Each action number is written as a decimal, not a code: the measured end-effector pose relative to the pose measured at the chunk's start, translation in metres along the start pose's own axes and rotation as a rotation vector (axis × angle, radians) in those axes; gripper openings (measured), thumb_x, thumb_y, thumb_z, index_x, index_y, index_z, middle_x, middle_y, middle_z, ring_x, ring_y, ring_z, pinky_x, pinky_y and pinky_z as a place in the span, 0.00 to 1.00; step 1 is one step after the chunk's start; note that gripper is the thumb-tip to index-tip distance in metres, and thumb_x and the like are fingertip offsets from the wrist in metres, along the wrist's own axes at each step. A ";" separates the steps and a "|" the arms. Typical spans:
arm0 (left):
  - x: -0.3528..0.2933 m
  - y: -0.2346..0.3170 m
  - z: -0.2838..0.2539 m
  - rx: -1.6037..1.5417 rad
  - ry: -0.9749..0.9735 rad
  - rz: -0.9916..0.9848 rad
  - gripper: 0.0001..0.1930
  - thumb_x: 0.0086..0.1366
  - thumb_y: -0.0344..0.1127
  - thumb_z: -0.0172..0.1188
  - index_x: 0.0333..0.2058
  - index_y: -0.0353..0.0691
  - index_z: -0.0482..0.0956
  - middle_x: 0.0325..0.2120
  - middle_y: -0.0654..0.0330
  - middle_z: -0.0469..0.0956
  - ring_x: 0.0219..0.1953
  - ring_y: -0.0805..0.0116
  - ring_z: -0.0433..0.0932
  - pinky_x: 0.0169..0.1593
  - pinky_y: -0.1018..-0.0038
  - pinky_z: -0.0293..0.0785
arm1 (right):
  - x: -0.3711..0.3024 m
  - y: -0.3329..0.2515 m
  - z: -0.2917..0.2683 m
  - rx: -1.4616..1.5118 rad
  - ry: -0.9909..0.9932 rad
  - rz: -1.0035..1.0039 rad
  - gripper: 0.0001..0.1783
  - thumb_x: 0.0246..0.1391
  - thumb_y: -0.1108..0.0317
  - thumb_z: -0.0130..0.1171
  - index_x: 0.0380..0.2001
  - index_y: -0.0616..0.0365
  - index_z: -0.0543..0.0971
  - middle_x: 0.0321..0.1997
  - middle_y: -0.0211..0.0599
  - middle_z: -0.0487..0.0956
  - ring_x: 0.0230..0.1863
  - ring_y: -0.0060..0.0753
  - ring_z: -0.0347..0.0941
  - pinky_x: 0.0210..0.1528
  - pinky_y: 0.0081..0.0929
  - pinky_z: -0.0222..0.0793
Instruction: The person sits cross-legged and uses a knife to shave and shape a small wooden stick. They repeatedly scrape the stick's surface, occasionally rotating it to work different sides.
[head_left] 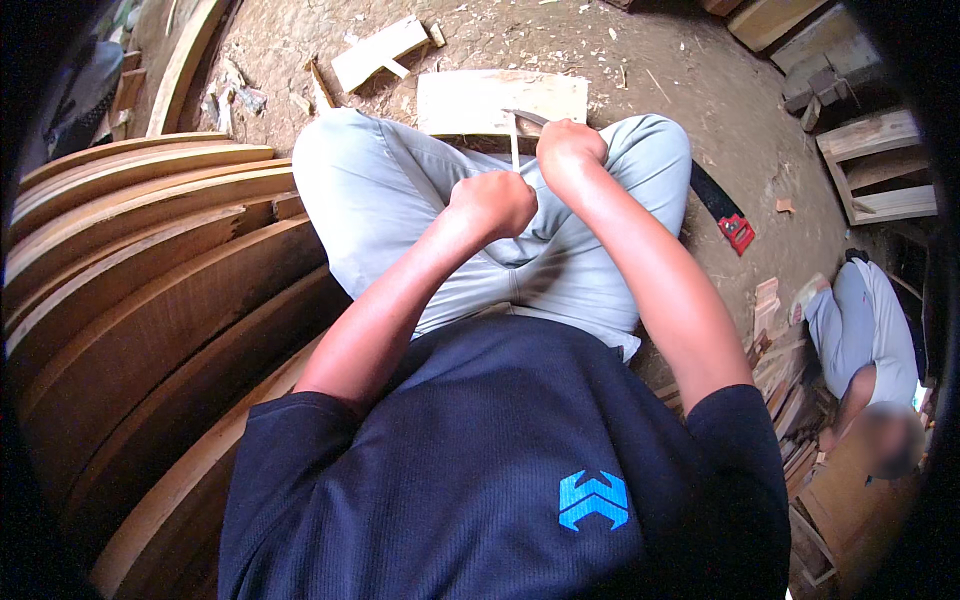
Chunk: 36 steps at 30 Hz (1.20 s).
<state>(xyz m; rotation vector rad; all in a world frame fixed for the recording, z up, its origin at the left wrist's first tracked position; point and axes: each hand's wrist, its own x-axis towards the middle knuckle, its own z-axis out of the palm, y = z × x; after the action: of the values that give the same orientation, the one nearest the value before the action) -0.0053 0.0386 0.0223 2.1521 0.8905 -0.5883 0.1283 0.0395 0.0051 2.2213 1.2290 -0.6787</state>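
Observation:
My left hand (pixel 494 203) is closed around the lower end of a thin, pale wooden stick (pixel 515 142), which points up and away from me. Farther out and to the right, my right hand (pixel 571 149) grips a knife, its handle hidden in the fist. The curved dark knife blade (pixel 527 116) lies across the stick near the top end. Just beyond, a flat pale wooden board (pixel 460 100) rests on the ground in front of my crossed legs.
Long wooden planks (pixel 170 250) are stacked at my left. A handsaw with a red handle (pixel 737 234) lies on the dirt floor to the right. Wood offcuts (pixel 380 55) are scattered ahead, and a wooden frame (pixel 880 165) stands far right. Another person (pixel 865 330) sits at the right.

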 end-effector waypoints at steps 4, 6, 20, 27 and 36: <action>-0.004 0.005 -0.009 -0.017 -0.036 -0.050 0.21 0.62 0.40 0.40 0.35 0.29 0.79 0.39 0.40 0.78 0.45 0.44 0.77 0.50 0.55 0.71 | 0.001 0.020 -0.004 0.109 0.034 -0.099 0.16 0.53 0.70 0.46 0.38 0.59 0.83 0.45 0.48 0.80 0.48 0.45 0.77 0.46 0.36 0.75; -0.003 0.005 -0.012 -0.002 -0.056 -0.062 0.22 0.62 0.40 0.40 0.36 0.29 0.80 0.40 0.40 0.77 0.46 0.44 0.76 0.51 0.55 0.70 | -0.002 0.031 -0.006 0.129 0.042 -0.141 0.17 0.52 0.71 0.46 0.38 0.62 0.82 0.46 0.50 0.79 0.48 0.47 0.77 0.47 0.37 0.74; 0.001 0.005 -0.004 0.030 -0.062 -0.048 0.20 0.61 0.38 0.41 0.35 0.30 0.80 0.39 0.42 0.78 0.45 0.46 0.77 0.49 0.57 0.72 | -0.054 0.049 -0.003 0.130 0.082 -0.219 0.20 0.59 0.64 0.41 0.32 0.66 0.81 0.37 0.56 0.80 0.42 0.54 0.78 0.45 0.45 0.73; 0.003 0.005 -0.005 0.009 -0.030 -0.042 0.19 0.60 0.37 0.42 0.33 0.30 0.80 0.38 0.42 0.78 0.44 0.45 0.77 0.48 0.56 0.72 | -0.045 0.028 0.006 0.079 0.067 -0.119 0.13 0.53 0.68 0.50 0.36 0.58 0.83 0.41 0.47 0.82 0.44 0.42 0.80 0.42 0.35 0.77; 0.001 0.001 -0.010 -0.043 -0.039 -0.070 0.21 0.62 0.39 0.40 0.35 0.30 0.80 0.40 0.40 0.77 0.45 0.44 0.76 0.51 0.55 0.70 | -0.018 0.036 0.025 0.234 0.069 -0.139 0.17 0.56 0.66 0.44 0.38 0.61 0.81 0.44 0.51 0.80 0.47 0.48 0.77 0.46 0.39 0.75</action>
<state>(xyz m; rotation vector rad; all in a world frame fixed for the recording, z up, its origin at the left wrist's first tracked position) -0.0024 0.0459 0.0283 2.0712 0.9524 -0.6378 0.1470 -0.0037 0.0047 2.3813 1.4119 -0.8442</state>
